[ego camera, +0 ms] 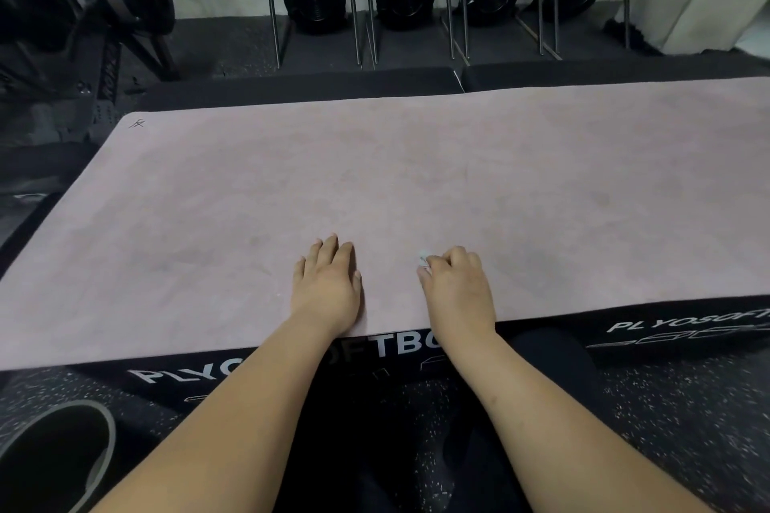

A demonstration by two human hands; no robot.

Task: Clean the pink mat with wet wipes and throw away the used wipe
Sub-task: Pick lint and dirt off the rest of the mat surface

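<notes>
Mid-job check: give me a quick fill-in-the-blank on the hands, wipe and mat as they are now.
1. The left hand lies flat on the ____ mat.
2. The right hand pinches a small ____ wipe.
3. The mat lies on a ____ box with white lettering.
Missing words: pink; white; black.

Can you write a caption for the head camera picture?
Cleaning time: left hand flat on the mat, right hand gripping a wipe.
</notes>
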